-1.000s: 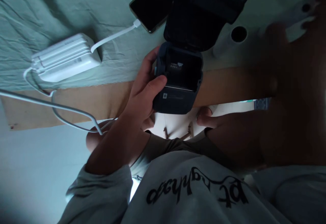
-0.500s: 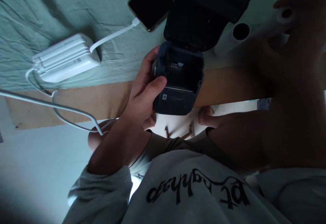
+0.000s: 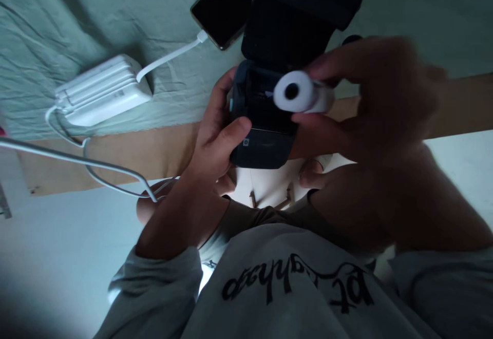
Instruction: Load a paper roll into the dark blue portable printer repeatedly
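L hand: at near edge of bench, approx. centre. Fingers curled in a firm wrap grip, thumb laid flat pointing right, bare forearm running down-left toward the body. R hand: held just right of L hand, blurred, palm facing left, fingers on top and thumb beneath closed in a pinch, forearm dropping to lower right.

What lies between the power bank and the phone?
In the head view, a white cable runs over the green cloth from the power bank to the phone.
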Tool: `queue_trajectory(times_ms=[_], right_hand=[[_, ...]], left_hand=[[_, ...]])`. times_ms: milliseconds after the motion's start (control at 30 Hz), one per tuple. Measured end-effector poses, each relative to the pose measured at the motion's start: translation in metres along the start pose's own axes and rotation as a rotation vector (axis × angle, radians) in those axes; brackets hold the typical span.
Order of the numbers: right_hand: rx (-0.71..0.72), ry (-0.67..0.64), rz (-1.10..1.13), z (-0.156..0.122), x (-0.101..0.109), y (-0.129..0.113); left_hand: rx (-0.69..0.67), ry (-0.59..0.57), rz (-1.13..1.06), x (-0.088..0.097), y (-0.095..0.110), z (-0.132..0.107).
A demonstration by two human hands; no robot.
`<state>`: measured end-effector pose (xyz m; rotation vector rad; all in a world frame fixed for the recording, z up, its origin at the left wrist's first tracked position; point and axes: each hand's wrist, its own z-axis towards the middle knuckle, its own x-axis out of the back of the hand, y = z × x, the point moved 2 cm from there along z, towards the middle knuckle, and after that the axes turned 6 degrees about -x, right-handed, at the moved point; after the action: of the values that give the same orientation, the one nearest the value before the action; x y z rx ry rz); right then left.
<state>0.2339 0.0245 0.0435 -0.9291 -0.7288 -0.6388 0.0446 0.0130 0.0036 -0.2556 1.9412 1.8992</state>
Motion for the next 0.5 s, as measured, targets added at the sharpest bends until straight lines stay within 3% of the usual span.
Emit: queue_trajectory(times_ms=[100,200,367,500], right_hand=[[0.115,0.06,-0.21,0.006,-0.009,-0.015],[0.1,0.072,-0.279,0.009,-0.016,-0.017],[0.093,0.11,-0.268,0.009,-0.025,-0.017],[0.061,0.052,-0.189,0.009,-0.03,-0.018]], left_hand=[[0.039,-0.033,0.04,0.002,0.001,0.0],[0.071,-0.039,0.038,0.004,0.002,-0.001],[0.042,0.015,0.037,0.003,0.003,-0.002],[0.116,0.008,0.05,0.002,0.006,-0.002]])
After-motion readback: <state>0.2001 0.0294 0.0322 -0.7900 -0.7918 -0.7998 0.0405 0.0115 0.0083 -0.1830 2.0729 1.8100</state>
